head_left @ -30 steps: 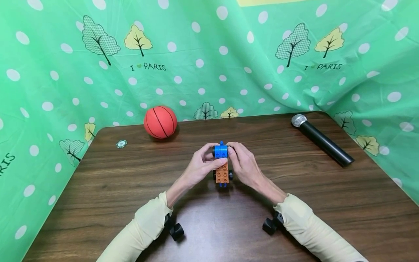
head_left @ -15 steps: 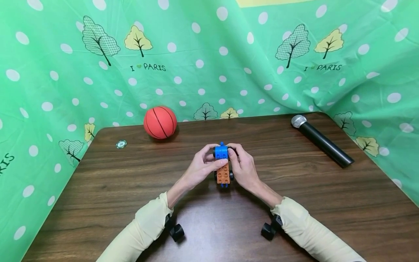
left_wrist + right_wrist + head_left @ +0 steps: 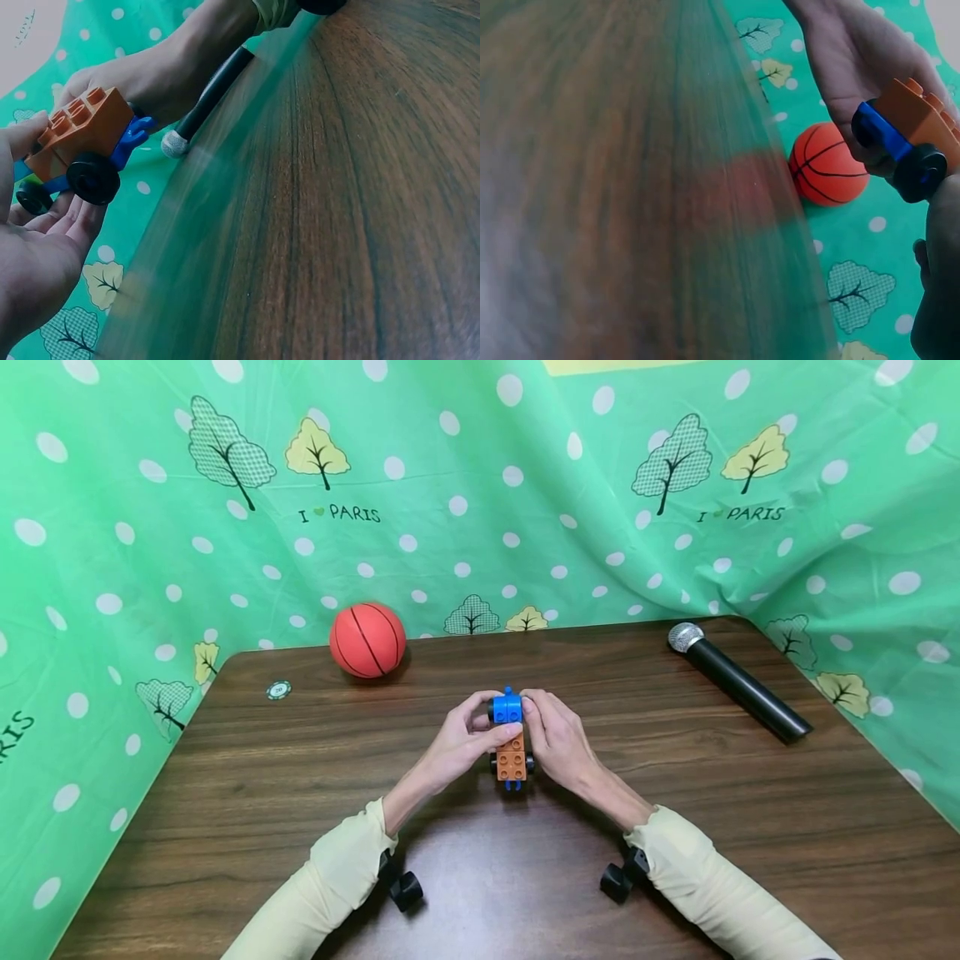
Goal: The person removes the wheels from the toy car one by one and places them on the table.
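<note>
A toy car of building blocks (image 3: 512, 767), with an orange studded body, a blue front block and black wheels, is held up between both hands. My left hand (image 3: 452, 745) grips it from the left, thumb across the top and fingers underneath. At the front right corner, my right hand (image 3: 561, 739) pinches the car with thumb and fingers, hiding the wheel there. In the left wrist view, the car's rear wheel (image 3: 94, 178) and blue rear hook (image 3: 135, 131) show, raised off the table. Blue chassis (image 3: 885, 131) and wheels face the right wrist view.
A red toy basketball (image 3: 367, 641) sits at the back left of the wooden table (image 3: 225, 793), near a poker chip (image 3: 278, 691). A black microphone (image 3: 738, 681) lies at the back right. Green dotted cloth (image 3: 450, 468) hangs behind the table.
The toy car has shifted very slightly right and toward the person. My right fingertips have moved over the front right wheel, which showed between them half a second ago. My left hand keeps its grip.
</note>
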The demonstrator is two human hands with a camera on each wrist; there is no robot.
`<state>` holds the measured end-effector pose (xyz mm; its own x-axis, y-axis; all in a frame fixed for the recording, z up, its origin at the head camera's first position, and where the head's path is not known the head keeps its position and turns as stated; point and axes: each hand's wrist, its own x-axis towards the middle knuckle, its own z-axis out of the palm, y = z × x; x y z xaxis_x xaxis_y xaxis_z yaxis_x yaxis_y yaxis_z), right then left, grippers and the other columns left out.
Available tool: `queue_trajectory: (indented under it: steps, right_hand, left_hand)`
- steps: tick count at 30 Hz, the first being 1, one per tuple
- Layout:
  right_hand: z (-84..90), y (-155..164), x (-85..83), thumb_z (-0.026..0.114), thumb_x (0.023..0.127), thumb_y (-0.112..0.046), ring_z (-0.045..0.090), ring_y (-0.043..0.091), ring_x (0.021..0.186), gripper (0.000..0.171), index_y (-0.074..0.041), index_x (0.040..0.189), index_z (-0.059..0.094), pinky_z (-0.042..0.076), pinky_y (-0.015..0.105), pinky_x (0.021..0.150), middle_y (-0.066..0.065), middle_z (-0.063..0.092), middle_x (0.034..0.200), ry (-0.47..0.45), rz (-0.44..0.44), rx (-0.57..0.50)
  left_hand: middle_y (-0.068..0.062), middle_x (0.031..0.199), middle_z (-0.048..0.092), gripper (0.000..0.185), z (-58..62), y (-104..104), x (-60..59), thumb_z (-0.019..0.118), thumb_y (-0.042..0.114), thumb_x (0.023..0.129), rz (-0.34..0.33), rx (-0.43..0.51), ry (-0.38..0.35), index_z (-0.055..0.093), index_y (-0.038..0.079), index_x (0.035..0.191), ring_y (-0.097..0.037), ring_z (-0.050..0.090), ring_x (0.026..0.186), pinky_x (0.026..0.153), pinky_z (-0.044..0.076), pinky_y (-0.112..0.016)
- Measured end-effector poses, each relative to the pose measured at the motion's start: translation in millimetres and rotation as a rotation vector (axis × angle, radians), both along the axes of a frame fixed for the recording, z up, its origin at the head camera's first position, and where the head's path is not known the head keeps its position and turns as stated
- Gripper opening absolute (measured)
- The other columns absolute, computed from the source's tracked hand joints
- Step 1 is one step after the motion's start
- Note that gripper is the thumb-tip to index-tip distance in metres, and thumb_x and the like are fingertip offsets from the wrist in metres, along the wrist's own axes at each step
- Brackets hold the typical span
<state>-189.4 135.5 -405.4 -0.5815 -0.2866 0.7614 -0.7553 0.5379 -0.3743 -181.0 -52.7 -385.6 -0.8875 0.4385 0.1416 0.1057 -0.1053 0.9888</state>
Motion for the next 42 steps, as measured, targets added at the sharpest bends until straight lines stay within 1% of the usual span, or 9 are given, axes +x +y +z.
queue_trajectory:
  steps: [7, 11, 16, 21, 26, 32, 36, 39, 42]
  right_hand:
    - [3.5, 2, 0.3, 0.051, 0.105, 0.001, 0.056, 0.027, 0.08, 0.013, 0.003, 0.113, 0.062, 0.051, 0.043, 0.067, 0.01, 0.06, 0.088, -0.033, 0.023, 0.021]
    - [2.6, 3, 0.7, 0.05, 0.106, 0.0, 0.057, 0.027, 0.082, 0.015, 0.003, 0.114, 0.063, 0.052, 0.044, 0.069, 0.011, 0.061, 0.091, -0.039, 0.023, 0.028]
    - [3.0, 3, 2.0, 0.049, 0.107, 0.001, 0.055, 0.025, 0.079, 0.015, 0.002, 0.114, 0.062, 0.052, 0.042, 0.068, 0.009, 0.059, 0.088, -0.073, 0.039, 0.02]
    - [6.1, 2, 3.9, 0.05, 0.105, 0.004, 0.053, 0.02, 0.077, 0.016, 0.001, 0.114, 0.063, 0.051, 0.038, 0.067, 0.006, 0.056, 0.086, -0.152, 0.053, -0.009]
    - [8.6, 2, 5.9, 0.047, 0.108, 0.0, 0.055, 0.019, 0.076, 0.018, 0.001, 0.114, 0.064, 0.051, 0.038, 0.068, 0.006, 0.059, 0.087, -0.255, 0.059, -0.033]
    - [11.8, 3, 6.9, 0.043, 0.111, -0.007, 0.065, 0.023, 0.089, 0.023, 0.0, 0.116, 0.064, 0.057, 0.044, 0.08, 0.011, 0.068, 0.097, -0.358, 0.07, -0.043]
    - [14.0, 3, 8.0, 0.041, 0.113, -0.012, 0.068, 0.026, 0.098, 0.026, 0.0, 0.118, 0.064, 0.057, 0.047, 0.087, 0.012, 0.07, 0.102, -0.415, 0.083, -0.07]
    - [13.6, 2, 9.0, 0.043, 0.113, -0.013, 0.066, 0.023, 0.089, 0.025, -0.001, 0.117, 0.064, 0.056, 0.042, 0.08, 0.009, 0.068, 0.096, -0.426, 0.067, -0.107]
    - [11.5, -1, 9.3, 0.049, 0.11, -0.011, 0.058, 0.02, 0.077, 0.018, -0.002, 0.114, 0.063, 0.05, 0.036, 0.068, 0.007, 0.063, 0.087, -0.352, 0.015, -0.128]
  left_hand:
    - [-0.016, 0.105, 0.071, 0.044, -0.6, -1, -2.1, 0.068, 0.006, 0.098, -0.001, -0.006, -0.002, 0.052, -0.001, 0.138, -0.015, 0.067, 0.09, 0.082, 0.058, -0.032]
    - [-0.015, 0.105, 0.071, 0.043, -1.1, -3, -2.7, 0.066, 0.006, 0.099, -0.026, 0.012, -0.022, 0.052, -0.001, 0.139, -0.015, 0.067, 0.091, 0.082, 0.058, -0.032]
    - [-0.014, 0.106, 0.07, 0.042, -2.5, -4, -3.5, 0.065, 0.007, 0.1, -0.05, 0.035, -0.041, 0.051, 0.0, 0.14, -0.016, 0.067, 0.094, 0.084, 0.057, -0.034]
    - [-0.016, 0.109, 0.07, 0.043, -2.8, -4, -3.9, 0.064, 0.007, 0.101, -0.052, 0.041, -0.058, 0.05, 0.0, 0.141, -0.017, 0.067, 0.096, 0.087, 0.057, -0.036]
    - [-0.015, 0.108, 0.07, 0.043, -3.6, -4, -3.5, 0.065, 0.007, 0.1, -0.045, 0.055, -0.073, 0.051, -0.001, 0.14, -0.017, 0.068, 0.096, 0.087, 0.057, -0.035]
    - [-0.016, 0.107, 0.071, 0.043, -3.4, -4, -3.1, 0.065, 0.009, 0.1, -0.044, 0.061, -0.081, 0.051, -0.002, 0.14, -0.018, 0.069, 0.095, 0.086, 0.058, -0.036]
    - [-0.016, 0.107, 0.071, 0.043, -3.4, -5, -3.5, 0.064, 0.01, 0.1, -0.043, 0.055, -0.081, 0.051, -0.001, 0.14, -0.018, 0.069, 0.095, 0.086, 0.058, -0.036]
    - [-0.016, 0.108, 0.071, 0.044, -3.9, -4, -3.7, 0.064, 0.01, 0.1, -0.038, 0.059, -0.083, 0.05, 0.0, 0.141, -0.018, 0.068, 0.096, 0.086, 0.057, -0.036]
    - [-0.017, 0.111, 0.07, 0.044, -3.6, -2, -3.5, 0.064, 0.009, 0.1, -0.033, 0.073, -0.084, 0.049, 0.0, 0.141, -0.017, 0.067, 0.098, 0.087, 0.057, -0.036]
